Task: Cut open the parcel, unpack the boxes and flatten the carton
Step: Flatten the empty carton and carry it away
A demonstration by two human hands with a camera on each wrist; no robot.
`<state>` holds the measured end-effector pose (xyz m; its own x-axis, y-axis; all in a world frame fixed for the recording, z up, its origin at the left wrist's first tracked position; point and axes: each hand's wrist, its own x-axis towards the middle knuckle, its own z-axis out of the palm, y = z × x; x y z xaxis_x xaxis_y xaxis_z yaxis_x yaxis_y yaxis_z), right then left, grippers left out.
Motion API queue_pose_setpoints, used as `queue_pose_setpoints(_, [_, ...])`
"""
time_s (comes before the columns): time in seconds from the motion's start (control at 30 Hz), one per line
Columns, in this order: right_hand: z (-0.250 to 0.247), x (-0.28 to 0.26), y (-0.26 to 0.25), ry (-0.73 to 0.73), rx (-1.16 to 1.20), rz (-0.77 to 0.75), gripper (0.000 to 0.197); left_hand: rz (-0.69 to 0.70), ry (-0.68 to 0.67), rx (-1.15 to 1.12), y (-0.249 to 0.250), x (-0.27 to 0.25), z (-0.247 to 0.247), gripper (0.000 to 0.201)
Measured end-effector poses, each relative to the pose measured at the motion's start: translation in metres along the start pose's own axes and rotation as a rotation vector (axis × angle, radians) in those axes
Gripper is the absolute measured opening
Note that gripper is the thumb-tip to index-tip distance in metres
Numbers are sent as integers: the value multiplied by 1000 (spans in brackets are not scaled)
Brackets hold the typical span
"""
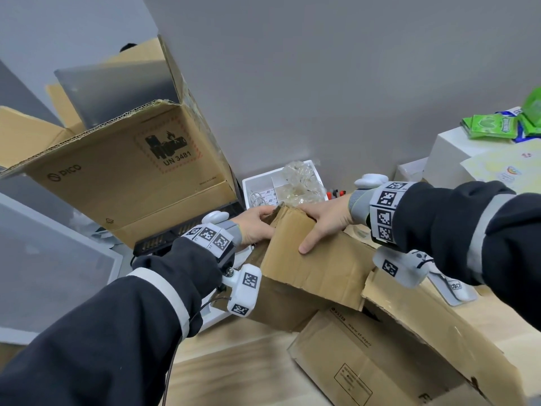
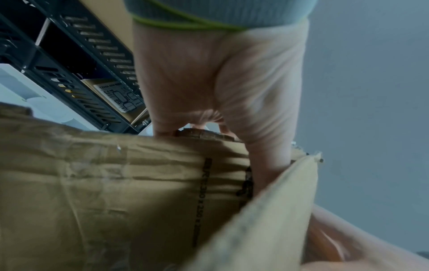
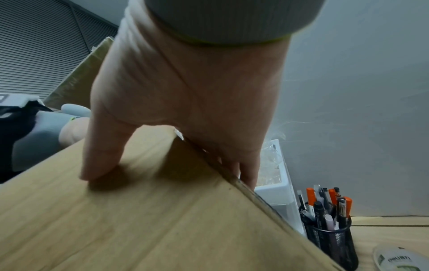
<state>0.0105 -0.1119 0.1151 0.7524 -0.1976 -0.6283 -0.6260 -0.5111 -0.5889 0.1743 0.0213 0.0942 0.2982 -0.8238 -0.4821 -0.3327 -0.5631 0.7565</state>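
Cardboard carton (image 1: 310, 268) is clamped at its top edge by your left hand (image 1: 254, 228) and right hand (image 1: 325, 221); uneven pressing could tear it.

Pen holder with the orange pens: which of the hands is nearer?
Right. The right hand grips the carton's edge just above the pen holder; the left hand grips its far side.
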Motion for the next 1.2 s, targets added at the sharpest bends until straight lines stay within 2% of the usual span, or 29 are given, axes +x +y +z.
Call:
queue_pose_setpoints(0.17, [0,-1,3,-32,24,17,104,26,-8,-29,3,-2,1,65])
queue_pose_setpoints(0.27, [-2,1,5,7,-10,36,110,46,0,6,8,-2,2,50])
queue_pose_setpoints(0.33, [0,-2,6,-9,17,24,89,78,-5,27,10,-4,2,35])
queue_pose_setpoints(0.43, [4,-11,4,-96,142,-41,66,122,-39,12,9,-7,1,32])
queue_pose_setpoints(0.47, [6,-14,3,-117,196,-47,66,130,-49,10,7,-8,1,30])
queue_pose_setpoints(0.6, [13,-8,12,-129,366,14,91,148,-82,0,4,-12,-3,30])
queue_pose_setpoints(0.73, [23,-1,10,-64,356,31,87,145,-91,-20,5,-17,-2,28])
queue_pose_setpoints(0.8, [25,0,4,-59,320,11,90,110,-65,-27,2,-17,-2,40])
queue_pose_setpoints(0.87, [25,3,1,-63,294,11,93,51,-69,-20,0,-16,-3,69])
queue_pose_setpoints(0.97, [26,6,-3,-69,276,7,85,-37,-85,19,1,-19,-4,112])
queue_pose_setpoints(1.1, [29,14,-2,-74,272,-29,73,-62,-68,75,-2,-20,-5,130])
queue_pose_setpoints(1.2, [22,26,15,9,269,59,103,-81,-80,62,-4,-21,-7,128])
